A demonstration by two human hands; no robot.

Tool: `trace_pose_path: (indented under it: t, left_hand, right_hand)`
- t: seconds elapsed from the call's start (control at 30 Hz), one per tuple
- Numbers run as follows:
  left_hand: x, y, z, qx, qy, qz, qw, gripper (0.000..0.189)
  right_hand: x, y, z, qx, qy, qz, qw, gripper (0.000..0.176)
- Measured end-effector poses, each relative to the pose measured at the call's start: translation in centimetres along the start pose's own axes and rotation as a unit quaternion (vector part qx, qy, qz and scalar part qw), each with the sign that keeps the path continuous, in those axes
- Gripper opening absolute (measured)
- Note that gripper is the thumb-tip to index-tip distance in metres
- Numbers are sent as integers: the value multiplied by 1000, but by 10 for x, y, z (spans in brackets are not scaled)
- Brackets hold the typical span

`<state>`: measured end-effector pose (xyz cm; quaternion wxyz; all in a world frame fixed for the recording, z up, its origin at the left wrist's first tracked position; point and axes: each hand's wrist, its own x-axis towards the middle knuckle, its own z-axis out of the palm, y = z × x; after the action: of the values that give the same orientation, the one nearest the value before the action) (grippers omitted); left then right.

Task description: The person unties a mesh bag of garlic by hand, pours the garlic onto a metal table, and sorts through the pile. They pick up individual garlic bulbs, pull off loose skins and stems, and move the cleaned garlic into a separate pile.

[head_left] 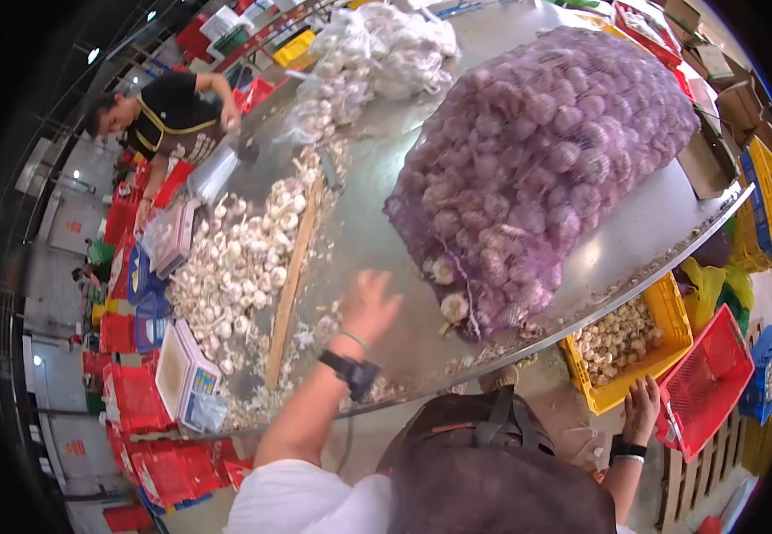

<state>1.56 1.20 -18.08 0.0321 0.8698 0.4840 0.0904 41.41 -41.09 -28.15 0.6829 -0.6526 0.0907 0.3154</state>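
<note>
My left hand (370, 307) is over the metal table (364, 205), fingers spread and slightly blurred, holding nothing. Scraps of garlic skin (319, 331) lie beside it. To its right, a big purple mesh sack (542, 160) full of garlic lies on its side, with a few bulbs showing at its near end. On the left, a wooden strip (295, 285) borders a heap of loose garlic bulbs (235, 267). My right hand (642, 402) is low beside the table, fingers apart, between a yellow crate (601, 398) holding garlic and a red crate (706, 383).
A person (168, 125) works across the table at the far left, near a scale (172, 236). Another scale (188, 378) stands on the near left edge. Clear bags of garlic (377, 58) lie at the back. Stacked yellow crates (764, 209) and a blue crate (767, 369) stand right.
</note>
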Motion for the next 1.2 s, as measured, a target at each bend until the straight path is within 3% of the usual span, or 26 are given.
trace_pose_path:
  t: [0.03,0.07,0.13,0.23,0.33,0.4,0.47,0.5,0.53,0.6,0.67,0.73,0.77,0.8,0.83,0.87,0.9,0.93,1.0,1.07,1.13,1.2]
  left_hand:
    - [-12,-32,3,143,-44,-57,987,42]
    - [-23,-66,9,138,-50,-62,987,42]
    - [-44,-116,22,62,-182,-102,976,50]
    - [-83,-129,19,-54,-167,-67,982,50]
    - [-128,-122,6,-46,-209,-74,974,49]
    - [-157,-125,3,-87,-216,-85,969,47]
    - [-174,-126,-1,-208,-246,-107,941,43]
    - [-171,-129,-2,-261,-299,-105,912,44]
    - [-165,-130,-5,-308,-345,-106,880,44]
    - [-175,-147,31,-391,-312,-59,864,39]
    - [-157,-135,24,-515,-403,-144,743,32]
    - [-153,-125,49,-622,-397,-202,643,24]
    - [-146,-121,37,-624,-391,-201,646,24]
    - [-138,-110,12,-657,-405,-250,585,25]
    - [-131,-101,-3,-684,-418,-296,519,25]
    - [-126,-96,-3,-687,-416,-292,519,25]
    - [-122,-89,1,-703,-383,-292,523,26]
    - [-119,-81,5,-718,-351,-292,526,27]
    - [-107,-57,11,-728,-322,-322,512,32]
    - [-86,-28,11,-718,-322,-269,555,37]
    - [-75,8,13,-743,-254,-172,595,40]
    - [-58,31,-36,-695,-298,-196,625,40]
  right_hand:
    - [-6,-8,23,5,-33,-18,999,44]
    - [-15,-19,51,12,-64,-37,997,43]
    - [-34,-42,104,3,-139,-65,988,42]
    - [-71,-69,183,-61,-260,-115,957,37]
    - [-115,-71,267,-206,-383,-128,891,32]
    - [-141,-52,319,-318,-510,-160,783,32]
    - [-158,-14,358,-473,-587,-229,616,38]
    - [-168,12,374,-509,-616,-162,579,51]
    - [-182,38,386,-553,-622,-169,528,59]
    - [-214,73,412,-634,-608,-145,456,63]
    - [-232,108,424,-653,-624,-116,413,59]
    - [-216,165,422,-556,-675,-47,483,64]
    - [-245,129,440,-537,-662,52,521,65]
    - [-250,117,444,-540,-661,46,519,65]
    - [-252,109,447,-502,-637,154,565,68]
    - [-252,102,450,-455,-601,260,603,72]
    - [-249,98,447,-419,-569,282,648,81]
    - [-244,92,442,-421,-568,280,649,81]
    - [-229,75,426,-341,-562,229,718,75]
    - [-212,52,407,-289,-591,159,737,97]
    - [-221,34,393,-223,-518,136,815,112]
    - [-211,28,369,-206,-490,54,845,117]
